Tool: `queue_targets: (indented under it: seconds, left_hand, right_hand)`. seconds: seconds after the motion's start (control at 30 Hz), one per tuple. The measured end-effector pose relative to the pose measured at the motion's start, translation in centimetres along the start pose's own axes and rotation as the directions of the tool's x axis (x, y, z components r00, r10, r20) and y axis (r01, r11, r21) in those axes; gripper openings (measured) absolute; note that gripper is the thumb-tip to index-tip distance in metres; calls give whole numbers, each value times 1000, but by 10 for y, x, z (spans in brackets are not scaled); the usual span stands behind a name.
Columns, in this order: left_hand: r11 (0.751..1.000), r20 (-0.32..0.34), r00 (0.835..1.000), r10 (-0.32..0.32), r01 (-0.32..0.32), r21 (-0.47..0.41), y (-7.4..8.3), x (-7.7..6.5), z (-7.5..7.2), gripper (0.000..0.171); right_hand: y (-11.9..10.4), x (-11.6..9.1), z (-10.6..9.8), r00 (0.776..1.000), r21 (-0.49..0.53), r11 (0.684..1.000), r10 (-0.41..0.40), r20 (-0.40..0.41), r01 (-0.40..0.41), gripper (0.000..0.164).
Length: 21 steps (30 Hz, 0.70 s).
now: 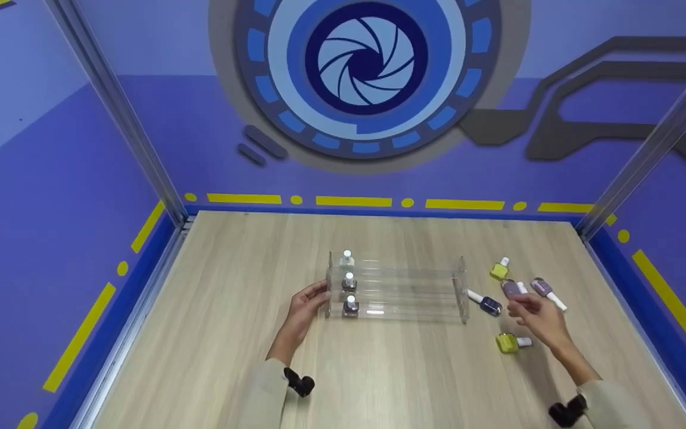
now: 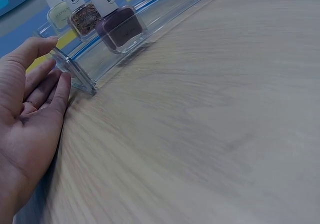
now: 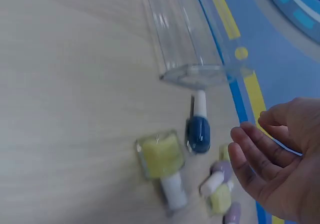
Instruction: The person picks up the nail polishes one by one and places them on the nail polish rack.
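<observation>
A clear stepped rack (image 1: 402, 292) stands on the table. My left hand (image 1: 304, 310) holds its left end panel, thumb at the panel's edge and fingers against the outer side. Upright at that end, one per step, are a pale nail polish bottle (image 2: 60, 14), a glittery one (image 2: 85, 19) and a dark purple one (image 2: 120, 28). My right hand (image 1: 539, 319) hovers over loose bottles right of the rack, fingers loosely bent and apart from the thumb, nothing between them. Closest around it lie a dark blue bottle (image 3: 199, 134), a mauve bottle (image 1: 511, 289) and a yellow bottle (image 3: 161, 154).
Farther back lies another yellow bottle (image 1: 499, 270), with a second mauve bottle (image 1: 541, 287) to its right. The wooden table (image 1: 230, 256) is bordered by blue walls, with metal posts (image 1: 122, 113) at the corners.
</observation>
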<state>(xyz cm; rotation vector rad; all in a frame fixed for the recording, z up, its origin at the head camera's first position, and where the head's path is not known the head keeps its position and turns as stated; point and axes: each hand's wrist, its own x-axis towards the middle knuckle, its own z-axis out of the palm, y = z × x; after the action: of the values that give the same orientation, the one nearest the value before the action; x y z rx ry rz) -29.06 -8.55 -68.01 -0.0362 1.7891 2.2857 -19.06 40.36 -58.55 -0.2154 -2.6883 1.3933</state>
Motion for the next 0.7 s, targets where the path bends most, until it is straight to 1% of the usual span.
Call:
queue_targets:
  seconds: [0.13,0.23,0.3,0.37,0.47,0.5,0.6,0.7]
  left_hand:
    - [1000,13,1000,5,-5,2,-1,0,-1,53]
    - [1000,15,1000,10,-10,8,-1,1,-2,52]
    - [1000,10,1000,11,-11,15,-2,0,-1,51]
    - [1000,3,1000,10,-10,17,-3,1,-1,50]
    - [1000,-8,1000,11,-11,14,-3,2,-1,49]
    - [1000,-10,1000,13,-13,14,-3,2,-1,49]
    - [1000,-11,1000,13,-13,9,-3,2,-1,49]
    - [1000,-6,1000,17,-17,14,-3,1,-2,49]
  right_hand:
    - [15,-12,-15,994,-41,994,103,29,-101,37]
    - [25,-18,-24,982,-73,982,180,52,-176,43]
    - [31,-20,-30,966,-89,966,248,75,-241,47]
    - [36,-22,-35,945,-100,948,313,95,-304,49]
    - [40,-24,-40,913,-93,921,387,126,-378,52]
    - [42,-24,-41,905,-91,914,404,134,-395,53]
    - [45,-26,-42,882,-127,895,443,159,-427,54]
    - [48,-27,-39,866,-165,884,464,187,-437,52]
